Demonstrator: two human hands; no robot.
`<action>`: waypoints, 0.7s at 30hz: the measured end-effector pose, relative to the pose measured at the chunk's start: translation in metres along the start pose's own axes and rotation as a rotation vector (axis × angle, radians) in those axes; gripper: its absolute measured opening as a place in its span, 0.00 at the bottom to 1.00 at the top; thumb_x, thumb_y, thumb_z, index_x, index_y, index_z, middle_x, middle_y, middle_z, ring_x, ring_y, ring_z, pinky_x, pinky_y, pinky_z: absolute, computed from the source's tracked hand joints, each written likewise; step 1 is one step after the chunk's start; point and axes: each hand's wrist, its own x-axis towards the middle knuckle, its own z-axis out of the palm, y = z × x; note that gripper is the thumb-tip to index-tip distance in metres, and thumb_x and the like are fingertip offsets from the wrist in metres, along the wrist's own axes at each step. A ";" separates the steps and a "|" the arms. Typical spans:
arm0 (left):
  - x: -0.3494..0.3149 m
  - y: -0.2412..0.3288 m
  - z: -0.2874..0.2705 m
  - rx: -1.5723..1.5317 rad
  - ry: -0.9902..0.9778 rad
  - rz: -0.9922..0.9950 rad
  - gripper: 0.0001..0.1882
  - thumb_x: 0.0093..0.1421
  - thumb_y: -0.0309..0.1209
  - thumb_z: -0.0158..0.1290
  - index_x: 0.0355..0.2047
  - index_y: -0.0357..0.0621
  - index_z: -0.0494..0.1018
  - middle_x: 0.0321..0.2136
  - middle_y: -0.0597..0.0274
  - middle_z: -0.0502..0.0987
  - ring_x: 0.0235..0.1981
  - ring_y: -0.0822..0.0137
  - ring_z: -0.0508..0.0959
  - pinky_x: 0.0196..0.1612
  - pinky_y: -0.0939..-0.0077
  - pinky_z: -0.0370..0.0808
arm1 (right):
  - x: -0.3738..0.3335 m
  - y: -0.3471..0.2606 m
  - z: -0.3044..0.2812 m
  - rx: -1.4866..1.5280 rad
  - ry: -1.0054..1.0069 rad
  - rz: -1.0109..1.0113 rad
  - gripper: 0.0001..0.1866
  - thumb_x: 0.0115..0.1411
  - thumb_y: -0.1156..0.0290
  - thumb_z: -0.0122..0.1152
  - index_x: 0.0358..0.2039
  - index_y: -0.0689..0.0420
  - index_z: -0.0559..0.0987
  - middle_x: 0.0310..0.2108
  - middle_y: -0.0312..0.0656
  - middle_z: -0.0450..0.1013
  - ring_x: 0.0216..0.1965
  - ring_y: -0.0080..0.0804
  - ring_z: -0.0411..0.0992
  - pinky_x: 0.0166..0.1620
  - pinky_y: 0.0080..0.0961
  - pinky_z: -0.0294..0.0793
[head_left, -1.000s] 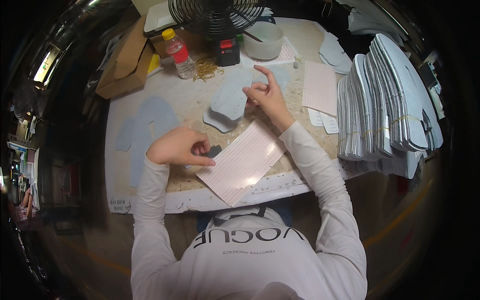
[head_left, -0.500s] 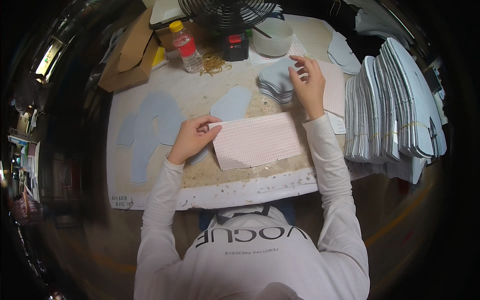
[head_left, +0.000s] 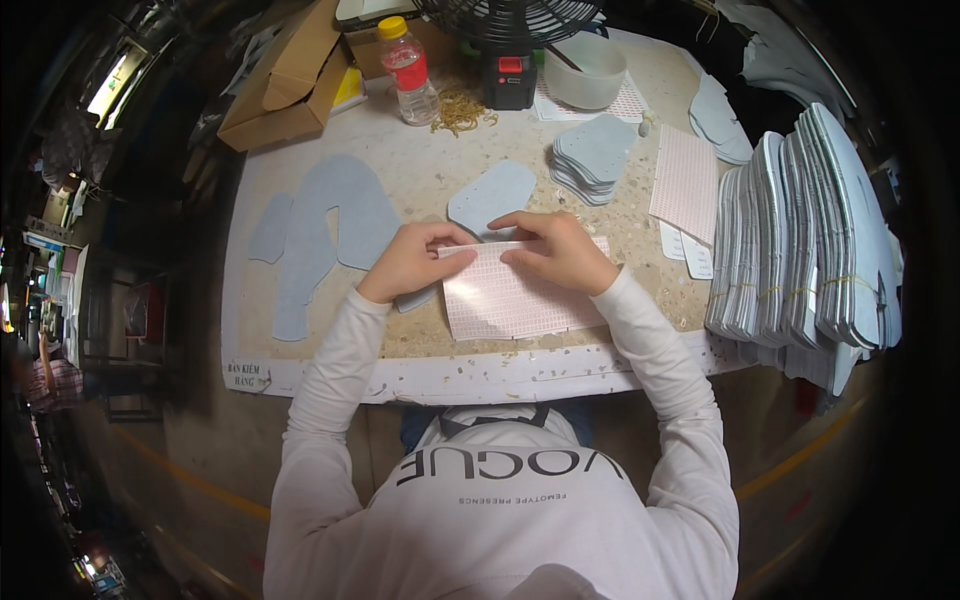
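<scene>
Here both hands (head_left: 412, 262) (head_left: 562, 250) touch the pinkish sheet (head_left: 522, 300)

Back of table (head_left: 415, 165): open cardboard box (head_left: 262, 128) on left, yellow piece (head_left: 350, 87) just beside it. Plastic bottle (head_left: 409, 75) upright, yellow cap, red label. Loose heap of rubber bands (head_left: 462, 112) by bottle base. Black fan (head_left: 512, 22), cut by upper edge; black block (head_left: 512, 92) with red patch under it. Whitish bowl (head_left: 588, 85) right, dark stick (head_left: 564, 57) inside. Yellow line (head_left: 800, 452) on floor.
</scene>
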 end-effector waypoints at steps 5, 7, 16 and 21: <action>0.002 -0.002 0.011 0.127 -0.028 0.053 0.13 0.53 0.33 0.62 0.35 0.35 0.79 0.28 0.60 0.80 0.31 0.72 0.78 0.38 0.79 0.73 | 0.001 -0.002 0.008 0.000 -0.033 -0.038 0.16 0.50 0.73 0.63 0.41 0.59 0.79 0.28 0.47 0.78 0.31 0.37 0.78 0.39 0.27 0.75; 0.003 -0.003 0.014 0.133 0.000 0.013 0.13 0.53 0.33 0.61 0.34 0.35 0.79 0.28 0.60 0.80 0.31 0.72 0.78 0.38 0.79 0.73 | 0.001 0.000 0.009 -0.005 0.039 -0.075 0.13 0.51 0.74 0.63 0.38 0.58 0.80 0.28 0.46 0.78 0.31 0.37 0.77 0.39 0.28 0.73; 0.005 -0.009 0.018 -0.047 0.066 -0.062 0.11 0.59 0.31 0.56 0.35 0.33 0.79 0.28 0.63 0.80 0.31 0.77 0.76 0.36 0.82 0.72 | -0.001 0.003 0.020 -0.336 0.238 -0.360 0.06 0.48 0.73 0.64 0.29 0.55 0.79 0.28 0.36 0.74 0.31 0.35 0.72 0.38 0.29 0.68; 0.004 -0.008 0.017 -0.130 0.061 -0.139 0.11 0.61 0.30 0.53 0.35 0.34 0.79 0.29 0.65 0.79 0.30 0.78 0.75 0.35 0.83 0.72 | -0.002 -0.001 0.027 -0.332 0.328 -0.399 0.06 0.47 0.74 0.66 0.27 0.55 0.78 0.27 0.36 0.73 0.29 0.34 0.72 0.32 0.29 0.70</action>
